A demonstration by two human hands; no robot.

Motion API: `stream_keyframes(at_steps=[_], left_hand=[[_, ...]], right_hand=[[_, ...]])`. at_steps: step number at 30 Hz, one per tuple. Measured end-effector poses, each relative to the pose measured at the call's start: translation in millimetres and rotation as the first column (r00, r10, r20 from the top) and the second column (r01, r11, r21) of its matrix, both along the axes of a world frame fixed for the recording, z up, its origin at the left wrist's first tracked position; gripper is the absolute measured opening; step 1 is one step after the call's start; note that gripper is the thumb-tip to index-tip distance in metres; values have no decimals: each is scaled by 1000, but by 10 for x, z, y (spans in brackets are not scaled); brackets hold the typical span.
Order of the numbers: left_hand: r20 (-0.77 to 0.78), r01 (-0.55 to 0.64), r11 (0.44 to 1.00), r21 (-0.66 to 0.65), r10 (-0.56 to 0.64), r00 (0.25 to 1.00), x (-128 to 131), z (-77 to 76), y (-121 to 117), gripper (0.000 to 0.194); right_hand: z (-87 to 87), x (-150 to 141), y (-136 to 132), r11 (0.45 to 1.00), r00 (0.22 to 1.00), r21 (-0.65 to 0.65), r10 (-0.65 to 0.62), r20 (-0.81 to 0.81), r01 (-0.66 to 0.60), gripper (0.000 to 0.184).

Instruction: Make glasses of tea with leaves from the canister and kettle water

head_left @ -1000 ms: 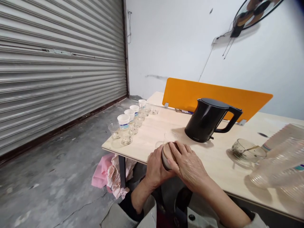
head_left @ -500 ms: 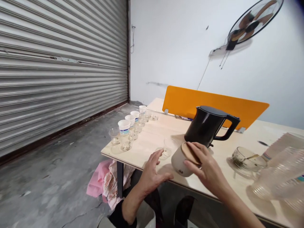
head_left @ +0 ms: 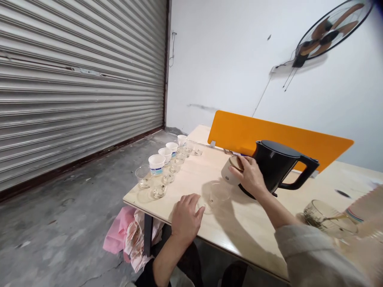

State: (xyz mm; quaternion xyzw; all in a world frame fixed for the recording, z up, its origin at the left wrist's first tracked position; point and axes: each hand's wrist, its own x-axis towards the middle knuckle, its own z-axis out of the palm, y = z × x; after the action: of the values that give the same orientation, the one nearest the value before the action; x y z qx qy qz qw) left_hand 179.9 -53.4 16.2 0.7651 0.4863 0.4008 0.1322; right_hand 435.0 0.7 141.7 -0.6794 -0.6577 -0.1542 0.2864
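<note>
My right hand (head_left: 249,175) is closed round a beige canister with a wooden lid (head_left: 230,169), held tilted just left of the black electric kettle (head_left: 277,167). My left hand (head_left: 186,217) rests flat near the front edge of the wooden table (head_left: 239,227), fingers stretched out and holding nothing. A small clear glass cup (head_left: 218,193) stands between the two hands, just right of the left fingertips.
Rows of white paper cups (head_left: 156,163) and small glass cups (head_left: 158,190) line the table's left end. An orange divider (head_left: 278,137) stands behind the kettle. A glass bowl (head_left: 327,219) and stacked plastic cups (head_left: 366,207) sit at right. Pink cloth (head_left: 125,235) lies on the floor.
My right hand has carried the canister from the table's front edge away toward the kettle. My left hand let go of it and settled flat on the table.
</note>
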Motion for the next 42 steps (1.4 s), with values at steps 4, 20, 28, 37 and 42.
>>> stream_keyframes(at_steps=[4, 20, 28, 37, 42], left_hand=[[-104, -18, 1000, -4, 18, 994, 30, 33, -42, 30], [-137, -13, 1000, 10, 14, 991, 36, -15, -35, 28], [-138, -3, 994, -113, -13, 990, -12, 89, -1, 42], [-162, 40, 985, -167, -68, 984, 259, 277, 80, 50], [-191, 5, 988, -151, -34, 981, 354, 335, 107, 43]], right_hand=[[-200, -82, 426, 996, 1000, -92, 0, -7, -1, 60], [-371, -205, 661, 973, 998, -226, -57, -34, 48, 72], [-682, 199, -215, 985, 929, -125, 64, -366, -117, 62], [-962, -162, -783, 908, 901, -251, 232, -367, -335, 40], [-985, -266, -693, 915, 925, -252, 238, -295, -316, 39]])
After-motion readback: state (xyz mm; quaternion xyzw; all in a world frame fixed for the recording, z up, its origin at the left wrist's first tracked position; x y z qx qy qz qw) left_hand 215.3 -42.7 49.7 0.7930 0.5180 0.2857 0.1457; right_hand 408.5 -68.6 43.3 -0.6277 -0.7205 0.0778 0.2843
